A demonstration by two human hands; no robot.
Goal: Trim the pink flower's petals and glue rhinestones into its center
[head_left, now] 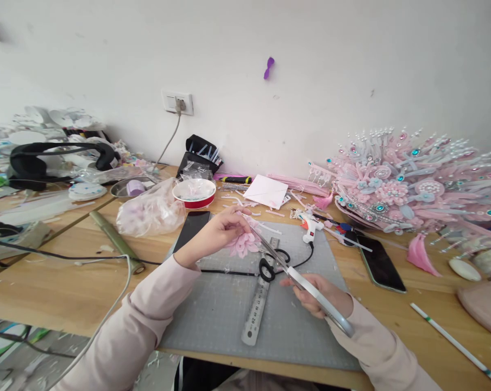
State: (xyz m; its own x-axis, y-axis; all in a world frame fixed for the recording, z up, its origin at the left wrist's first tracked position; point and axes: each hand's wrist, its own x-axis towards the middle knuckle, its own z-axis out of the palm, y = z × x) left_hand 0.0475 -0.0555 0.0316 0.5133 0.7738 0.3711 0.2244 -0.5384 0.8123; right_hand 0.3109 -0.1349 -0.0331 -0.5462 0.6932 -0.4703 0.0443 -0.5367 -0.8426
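Note:
My left hand (229,224) pinches a pink petalled flower (245,243) above the cutting mat. In my right hand (318,293) is a large pair of scissors with white handles (316,296). Its blades point up and left, with the tips beside the flower and close to my left fingers. Whether the blades touch the flower I cannot tell. Below lie a steel ruler (257,312) and small black-handled scissors (266,270), the latter partly over the ruler.
The grey cutting mat (213,320) covers the table's front. A glue gun (309,228) rests at its back right, its black cord crossing the mat. Phone (379,263) and large pink beaded headdress (392,190) stand right. Left are a red-white bowl (194,203) and plastic bag (151,209).

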